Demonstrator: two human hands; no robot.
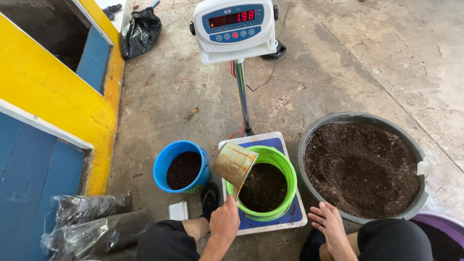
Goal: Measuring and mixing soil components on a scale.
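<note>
My left hand [224, 221] grips a rusty, soil-stained can [235, 164] and tilts it over the rim of a green bucket [282, 166]. The green bucket holds dark soil and stands on the blue and white platform of a weighing scale [296, 220]. My right hand [329, 223] is open with fingers spread, holding nothing, between the scale platform and a big grey tub [314, 130] full of soil. My knees in dark shorts show at the bottom edge.
A blue bucket [164, 162] with soil stands left of the scale. The scale's display head [234, 29] sits on a metal pole. A yellow and blue wall [43, 92] runs along the left, with filled plastic bags [92, 227] at its foot. A purple tub [442, 222] sits bottom right.
</note>
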